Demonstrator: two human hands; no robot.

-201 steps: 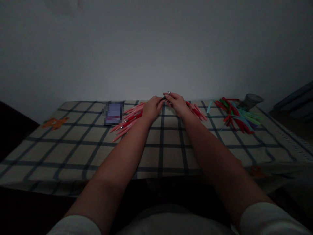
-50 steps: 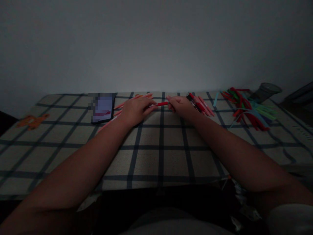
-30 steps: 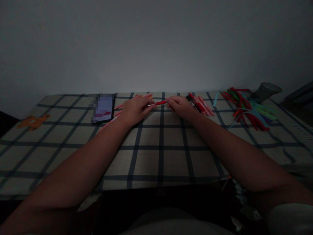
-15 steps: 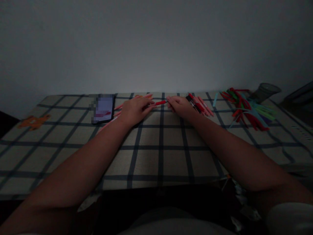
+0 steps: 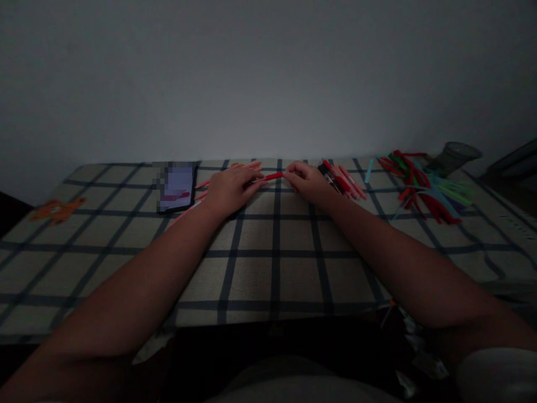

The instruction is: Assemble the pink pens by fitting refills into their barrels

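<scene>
A red pen point(image 5: 274, 176) lies level between my two hands above the checked cloth. My left hand point(image 5: 231, 189) is closed on its left end, the thumb and fingers pinching it. At the right end, the fingertips of my right hand point(image 5: 305, 178) are pressed together on the pen. Several pink pens point(image 5: 202, 183) lie beside and partly beneath my left hand and forearm. To the right of my right hand is a group of red, pink and black pens point(image 5: 344, 182).
A phone point(image 5: 179, 187) lies left of the pink pens. Far left is an orange cutout point(image 5: 57, 210). Red, green and blue strips point(image 5: 428, 190) are heaped at the right, by a tipped clear cup point(image 5: 455, 158). A pale blue strip point(image 5: 369, 170) lies nearer. Behind stands a wall point(image 5: 268, 78).
My right fingertips have shifted slightly left onto the red part of the pen, and the dark tip that showed there is covered. My left hand has hardly moved.
</scene>
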